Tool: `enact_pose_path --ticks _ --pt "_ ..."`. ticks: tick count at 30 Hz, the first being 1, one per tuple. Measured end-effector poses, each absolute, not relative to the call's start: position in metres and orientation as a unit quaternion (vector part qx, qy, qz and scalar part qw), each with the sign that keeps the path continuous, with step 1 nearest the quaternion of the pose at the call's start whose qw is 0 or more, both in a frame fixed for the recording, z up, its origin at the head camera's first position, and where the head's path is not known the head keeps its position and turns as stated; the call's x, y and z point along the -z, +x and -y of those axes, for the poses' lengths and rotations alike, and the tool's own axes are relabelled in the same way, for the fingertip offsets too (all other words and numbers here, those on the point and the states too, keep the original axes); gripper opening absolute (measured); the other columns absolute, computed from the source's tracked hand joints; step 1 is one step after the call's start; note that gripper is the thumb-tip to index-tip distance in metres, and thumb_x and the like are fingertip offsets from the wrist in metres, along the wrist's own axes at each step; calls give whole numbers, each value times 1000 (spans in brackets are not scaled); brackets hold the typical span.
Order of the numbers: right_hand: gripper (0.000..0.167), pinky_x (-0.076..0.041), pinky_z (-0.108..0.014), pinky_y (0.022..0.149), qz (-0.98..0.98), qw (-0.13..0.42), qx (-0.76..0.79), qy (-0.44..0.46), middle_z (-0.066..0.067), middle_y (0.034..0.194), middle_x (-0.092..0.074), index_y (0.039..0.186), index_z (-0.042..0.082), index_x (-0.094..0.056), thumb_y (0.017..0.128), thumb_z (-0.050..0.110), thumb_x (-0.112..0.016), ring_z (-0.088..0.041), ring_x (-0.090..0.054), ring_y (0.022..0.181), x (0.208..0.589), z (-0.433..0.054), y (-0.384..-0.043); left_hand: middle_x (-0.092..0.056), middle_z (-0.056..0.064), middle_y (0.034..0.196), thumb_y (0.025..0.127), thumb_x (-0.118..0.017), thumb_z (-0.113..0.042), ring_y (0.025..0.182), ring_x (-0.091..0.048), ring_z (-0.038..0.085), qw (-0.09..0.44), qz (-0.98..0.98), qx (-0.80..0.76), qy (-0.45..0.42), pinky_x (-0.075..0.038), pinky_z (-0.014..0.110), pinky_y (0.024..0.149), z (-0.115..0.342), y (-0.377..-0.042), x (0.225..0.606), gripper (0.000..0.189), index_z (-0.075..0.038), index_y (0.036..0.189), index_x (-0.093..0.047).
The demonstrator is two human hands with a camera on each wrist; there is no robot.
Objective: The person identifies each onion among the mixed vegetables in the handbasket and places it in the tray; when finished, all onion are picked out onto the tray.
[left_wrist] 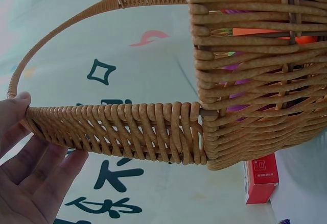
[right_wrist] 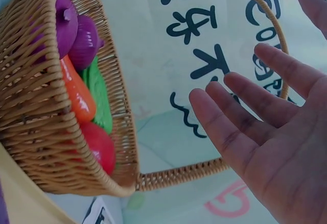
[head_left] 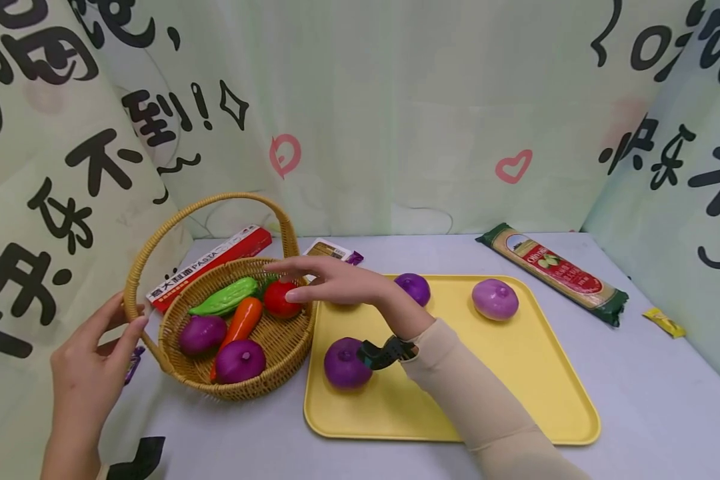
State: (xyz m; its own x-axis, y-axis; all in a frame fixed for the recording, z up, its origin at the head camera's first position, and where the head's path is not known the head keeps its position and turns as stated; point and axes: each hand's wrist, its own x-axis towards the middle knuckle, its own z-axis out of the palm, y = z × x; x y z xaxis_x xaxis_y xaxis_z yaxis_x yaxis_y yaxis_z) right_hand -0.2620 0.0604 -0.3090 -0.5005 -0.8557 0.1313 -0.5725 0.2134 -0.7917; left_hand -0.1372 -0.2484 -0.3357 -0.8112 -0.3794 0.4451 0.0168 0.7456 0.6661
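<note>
A wicker basket [head_left: 303,337] is tilted on the table at the left, its tall handle [head_left: 133,273] gripped between the thumb and fingers of my left hand [head_left: 96,357]. Inside it lie two purple onions [head_left: 240,361], an orange carrot [head_left: 245,321], a green ridged vegetable [head_left: 228,297] and a red tomato [head_left: 278,300]. Over the basket's right side, above the tomato, hovers my right hand [head_left: 342,280]. Its fingers are extended and hold nothing, as the right wrist view shows the bare palm.
A yellow tray [head_left: 444,373] carries several purple onions [head_left: 495,299], one partly behind my right wrist. Behind the basket lie a red pasta box [head_left: 240,243] and a small packet [head_left: 330,249]. A green-ended pasta bag [head_left: 552,267] and yellow wrapper [head_left: 664,322] lie at right.
</note>
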Motion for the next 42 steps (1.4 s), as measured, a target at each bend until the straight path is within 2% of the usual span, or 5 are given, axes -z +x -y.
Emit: enact_pose_path --ticks 8,16,24,35,42 --pt "50 -37 -38 111 -750 189 425 -469 6 144 -46 142 21 -43 94 25 -56 -7 -45 129 298 -44 -261 -67 14 116 89 -64 -26 87 -36 -26 294 887 342 98 -32 -9 67 248 -138 336 47 -24 135 -53" --pt "49 -40 -30 107 -751 206 417 -469 13 141 -47 141 31 -42 94 32 -54 -7 -45 127 292 -26 -261 -67 16 116 88 -65 -23 87 -35 -27 295 888 341 96 -31 -9 68 251 -137 339 48 -22 134 -54" --pt "49 -46 -22 98 -748 231 402 -474 5 142 -49 142 24 -42 95 30 -53 -6 -49 123 286 -1 -271 -68 16 113 87 -66 -21 87 -38 -27 305 884 342 86 -33 -9 67 250 -135 337 47 -20 133 -55" --pt "42 -53 -28 90 -731 300 412 -454 7 140 -50 138 21 -49 96 29 -50 -2 -50 116 317 26 -293 -68 15 113 87 -67 -22 87 -37 -28 301 887 341 81 -34 -9 67 249 -136 336 48 -21 134 -55" --pt "38 -54 -34 92 -710 377 394 -446 2 134 -58 133 18 -56 95 25 -54 -20 -52 124 339 42 -306 -67 15 114 88 -66 -22 87 -37 -27 306 884 343 80 -33 -9 67 249 -137 338 47 -21 134 -54"
